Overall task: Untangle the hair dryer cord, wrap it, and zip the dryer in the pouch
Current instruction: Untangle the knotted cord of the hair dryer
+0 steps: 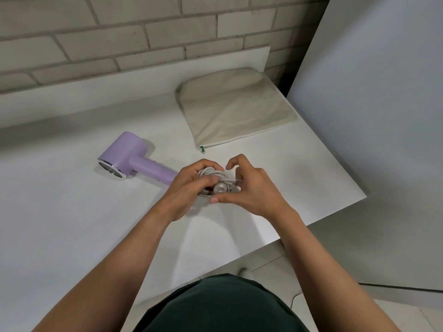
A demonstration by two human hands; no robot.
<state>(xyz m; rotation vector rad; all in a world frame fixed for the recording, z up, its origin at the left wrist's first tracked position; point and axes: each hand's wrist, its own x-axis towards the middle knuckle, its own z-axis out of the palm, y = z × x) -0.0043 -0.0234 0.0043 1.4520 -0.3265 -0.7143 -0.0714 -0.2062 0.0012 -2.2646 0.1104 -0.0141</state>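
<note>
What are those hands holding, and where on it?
The left hand grips the coiled cord around its loops; the right hand pinches a loose strand beside the plug.

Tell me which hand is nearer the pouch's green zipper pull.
Right. The right hand sits below the green zipper pull, its raised fingers closest; the left hand grips the coiled cord slightly farther down-left.

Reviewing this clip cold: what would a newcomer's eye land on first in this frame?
Likely the lilac hair dryer lying on its side on the white table, left of centre. Next, the left hand and right hand meeting at mid-table around a coiled grey cord. Behind them, to the right, a beige pouch lies flat, apart from the dryer.
</note>
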